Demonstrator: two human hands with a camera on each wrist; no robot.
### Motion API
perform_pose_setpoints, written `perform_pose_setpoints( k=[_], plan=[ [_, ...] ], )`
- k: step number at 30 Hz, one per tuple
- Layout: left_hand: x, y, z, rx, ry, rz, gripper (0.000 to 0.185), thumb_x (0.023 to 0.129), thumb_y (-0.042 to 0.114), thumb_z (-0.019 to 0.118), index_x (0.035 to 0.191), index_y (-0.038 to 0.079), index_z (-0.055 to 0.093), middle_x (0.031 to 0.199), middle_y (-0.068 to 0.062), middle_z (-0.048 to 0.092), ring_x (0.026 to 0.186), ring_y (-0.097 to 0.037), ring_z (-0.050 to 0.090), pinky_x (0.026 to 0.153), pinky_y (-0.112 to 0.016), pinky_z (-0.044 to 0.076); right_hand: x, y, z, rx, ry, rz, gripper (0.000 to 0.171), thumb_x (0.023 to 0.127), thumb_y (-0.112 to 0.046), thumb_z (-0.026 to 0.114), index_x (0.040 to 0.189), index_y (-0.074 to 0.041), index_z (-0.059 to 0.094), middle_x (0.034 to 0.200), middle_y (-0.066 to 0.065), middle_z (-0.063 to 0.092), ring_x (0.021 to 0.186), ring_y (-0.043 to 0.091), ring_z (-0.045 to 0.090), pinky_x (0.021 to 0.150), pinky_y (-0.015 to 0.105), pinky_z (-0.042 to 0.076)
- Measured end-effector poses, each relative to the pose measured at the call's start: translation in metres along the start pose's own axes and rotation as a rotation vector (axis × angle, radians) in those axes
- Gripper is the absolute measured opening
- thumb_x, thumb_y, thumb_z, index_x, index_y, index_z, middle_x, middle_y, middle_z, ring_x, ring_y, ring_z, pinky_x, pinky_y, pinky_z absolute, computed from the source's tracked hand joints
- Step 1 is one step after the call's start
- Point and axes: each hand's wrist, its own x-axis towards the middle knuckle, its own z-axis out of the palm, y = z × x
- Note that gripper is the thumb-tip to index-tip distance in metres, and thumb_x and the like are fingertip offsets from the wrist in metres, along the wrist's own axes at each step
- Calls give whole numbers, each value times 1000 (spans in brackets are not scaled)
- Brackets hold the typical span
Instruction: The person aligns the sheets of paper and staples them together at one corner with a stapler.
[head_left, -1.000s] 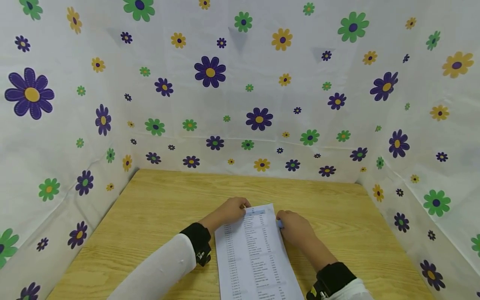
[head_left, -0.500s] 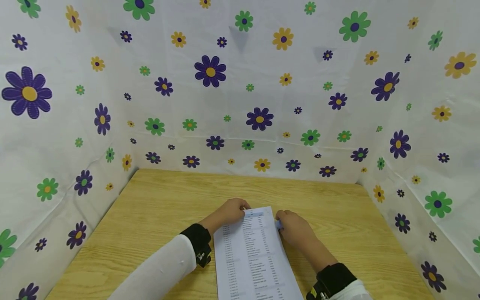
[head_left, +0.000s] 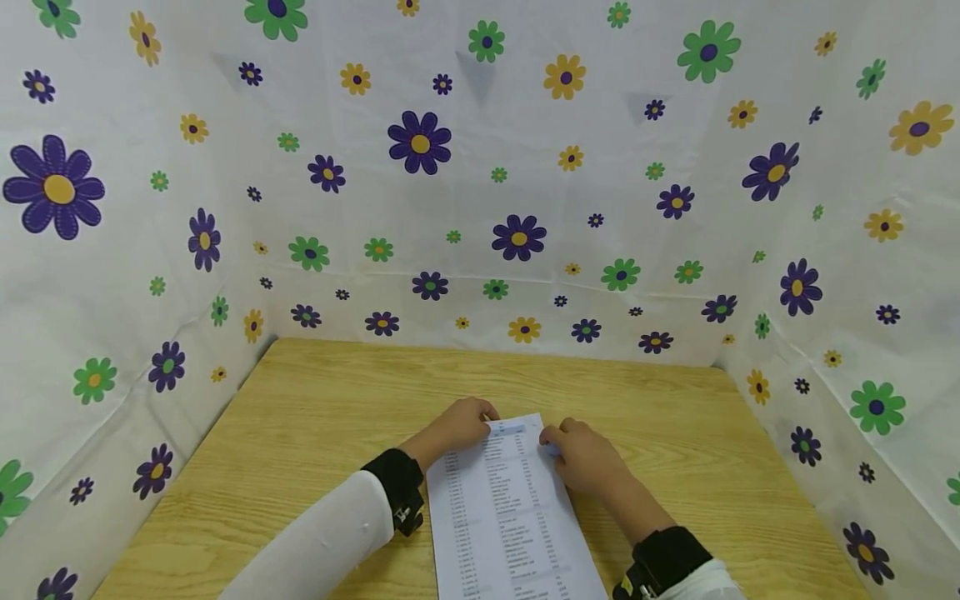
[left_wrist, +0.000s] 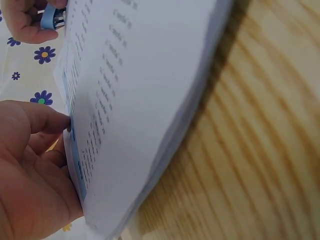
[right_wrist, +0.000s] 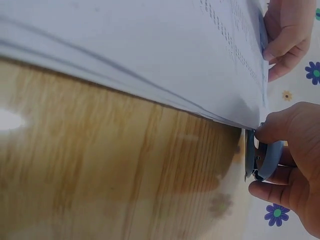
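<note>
A stack of printed sheets (head_left: pixel 502 517) slants up from the wooden table, its far end raised. My left hand (head_left: pixel 459 425) pinches that far edge near its left corner, thumb on the printed face. In my right hand (head_left: pixel 592 461) is a small blue stapler (right_wrist: pixel 271 160), gripped between thumb and curled fingers. Its mouth meets the stack's far right corner in the right wrist view. Seen from the left wrist, the stapler (left_wrist: pixel 49 17) shows its metal front beside the paper edge. The near end of the stack runs out of the head view.
The wood-grain table (head_left: pixel 337 375) extends to both sides and behind the sheets. A white cloth with printed flowers (head_left: pixel 420 208) encloses it at the back, left and right. Both forearms carry black wrist bands (head_left: pixel 393 483).
My right hand with the stapler has moved left onto the corner of the stack. The sheets have shifted slightly toward me and left; my left hand keeps its pinch, nearly still.
</note>
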Motion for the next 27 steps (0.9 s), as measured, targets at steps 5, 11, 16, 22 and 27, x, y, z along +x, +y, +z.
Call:
perform_pose_setpoints(
  k=[5, 11, 16, 22, 27],
  plan=[
    [-1, 1, 0, -18, -12, -10, 26, 94, 8, 60, 116, 11, 74, 104, -5, 68, 85, -18, 59, 77, -35, 50, 0, 0, 1, 34, -40, -6, 31, 94, -14, 69, 124, -21, 68, 108, 1, 60, 89, 15, 54, 81, 32, 53],
    [-2, 3, 0, -25, -18, -10, 29, 92, 6, 60, 117, 12, 73, 104, -4, 68, 85, -18, 59, 76, -34, 49, 0, 2, -1, 86, -24, -19, 27, 95, -17, 69, 122, -17, 69, 110, 2, 61, 90, 15, 55, 85, 35, 54],
    [-2, 6, 0, -35, -31, 30, 29, 93, 5, 59, 117, 13, 73, 101, -4, 69, 82, -17, 60, 72, -32, 49, 3, 4, -1, 86, 11, -29, 25, 97, -12, 67, 121, -18, 71, 112, 2, 61, 97, 15, 58, 91, 36, 55],
    [-2, 8, 1, -42, -44, 56, 29, 94, 5, 57, 118, 13, 73, 95, -3, 67, 77, -15, 59, 66, -28, 47, 9, 3, -2, 94, 39, -48, 25, 98, -6, 65, 120, -16, 73, 115, 3, 63, 102, 19, 62, 96, 38, 55],
    [-3, 10, 1, -43, -49, 68, 30, 92, 3, 58, 117, 11, 73, 95, -3, 67, 77, -15, 59, 65, -28, 46, 16, 2, -1, 106, 27, -21, 26, 99, -6, 64, 121, -17, 73, 128, 6, 61, 115, 24, 61, 101, 40, 54]
  ],
)
